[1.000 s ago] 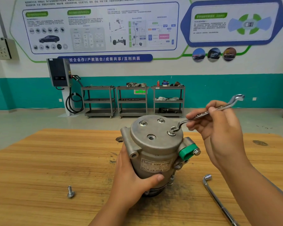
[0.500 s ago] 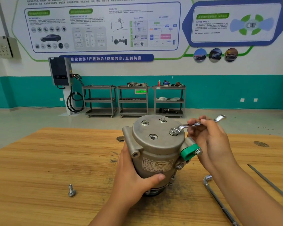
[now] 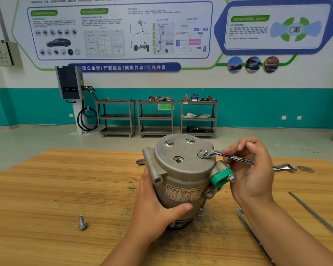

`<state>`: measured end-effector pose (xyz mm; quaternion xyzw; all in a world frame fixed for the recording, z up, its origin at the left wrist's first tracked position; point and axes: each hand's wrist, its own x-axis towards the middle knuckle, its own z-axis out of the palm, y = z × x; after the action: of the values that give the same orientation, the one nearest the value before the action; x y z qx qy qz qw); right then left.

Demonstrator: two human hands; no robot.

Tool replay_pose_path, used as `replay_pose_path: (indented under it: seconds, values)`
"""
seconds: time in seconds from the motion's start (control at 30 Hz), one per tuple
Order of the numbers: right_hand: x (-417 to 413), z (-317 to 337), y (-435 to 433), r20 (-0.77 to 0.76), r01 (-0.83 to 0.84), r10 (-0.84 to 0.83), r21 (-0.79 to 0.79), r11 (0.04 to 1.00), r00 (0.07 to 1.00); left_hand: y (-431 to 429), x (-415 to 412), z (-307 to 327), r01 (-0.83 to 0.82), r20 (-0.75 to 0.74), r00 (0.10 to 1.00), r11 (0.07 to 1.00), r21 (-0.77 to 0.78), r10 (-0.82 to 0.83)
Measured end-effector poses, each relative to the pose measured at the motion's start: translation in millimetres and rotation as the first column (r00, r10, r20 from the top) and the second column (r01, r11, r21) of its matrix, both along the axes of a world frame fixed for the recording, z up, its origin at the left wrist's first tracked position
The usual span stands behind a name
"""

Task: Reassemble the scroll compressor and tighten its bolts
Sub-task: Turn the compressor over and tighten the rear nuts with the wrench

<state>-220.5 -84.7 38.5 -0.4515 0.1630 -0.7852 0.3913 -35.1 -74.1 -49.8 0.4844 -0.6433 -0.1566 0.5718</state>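
A loose bolt [image 3: 82, 223] lies left on the wooden counter [image 3: 46, 189], an L-shaped wrench [image 3: 252, 233] and a thin rod [image 3: 315, 215] right, the wrench partly hidden behind the right forearm; tool carts [image 3: 156, 118] by the far wall. Since the earlier frames the spanner [image 3: 236, 158] handle has swung down and right, ring end staying on the same cover bolt [image 3: 203, 153]; right hand [image 3: 252, 169] pinches the spanner shaft, left hand [image 3: 154, 210] wraps the compressor [image 3: 183, 181] body. It stands mid-counter, grey, cover up, labelled side, green cap [image 3: 220, 176].
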Motion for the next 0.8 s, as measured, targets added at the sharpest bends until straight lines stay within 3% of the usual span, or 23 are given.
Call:
replay_pose_path:
  seconds: [0.13, 0.27, 0.43, 0.53, 0.6, 0.7, 0.8]
  values:
    - [4, 0, 7, -0.147, 0.212, -0.239, -0.177, 0.961, 0.960, -1, -1, -1, -0.004, 0.006, 1.000, 1.000, -0.005, 0.004]
    - [16, -4, 20, -0.266, 0.312, -0.431, -0.391, 0.866, 0.862, -1, 0, -2, -0.012, 0.000, 1.000, 1.000, -0.008, 0.012]
    - [32, -8, 32, -0.397, 0.388, -0.813, -0.732, 0.560, 0.425, -1, -2, 2, 0.000, 0.001, 1.000, 1.000, 0.023, 0.000]
    - [44, -10, 38, -0.445, 0.363, -0.864, -0.785, 0.503, 0.235, -1, -2, 2, 0.063, -0.043, 0.997, 0.997, 0.052, -0.061]
    - [47, -12, 40, -0.468, 0.348, -0.863, -0.790, 0.505, 0.190, -2, -2, 0, 0.066, -0.077, 0.995, 0.995, 0.075, -0.060]
    - [47, -12, 39, -0.472, 0.301, -0.859, -0.804, 0.512, 0.200, -4, -1, -3, 0.051, -0.067, 0.997, 0.996, 0.068, -0.046]
    - [39, -10, 35, -0.410, 0.256, -0.895, -0.859, 0.443, 0.175, -3, -1, -1, 0.050, -0.072, 0.996, 0.998, 0.044, -0.047]
